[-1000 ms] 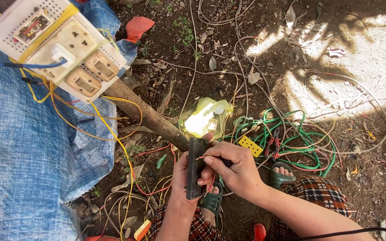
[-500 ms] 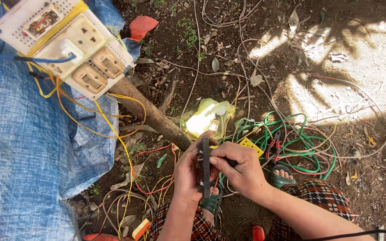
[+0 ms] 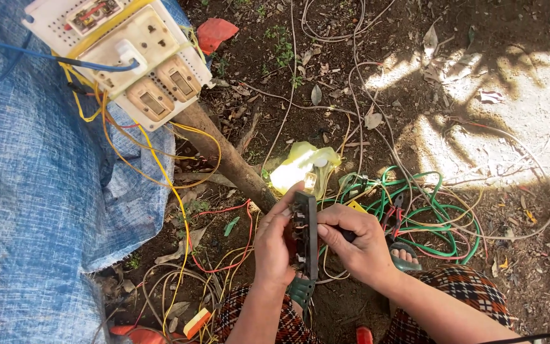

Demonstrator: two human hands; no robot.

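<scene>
Black plastic, a long switch strip, now stands edge-on and upright between both hands; a second ago it lay flatter in the left hand. That hand grips its side, while the right hand pinches a dark tool against it. Beyond the strip lie green wires, a branch, bare soil; left, a blue tarp.

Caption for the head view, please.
Both hands, left hand and right hand, hold a dark switch strip above tangled wires.
</scene>
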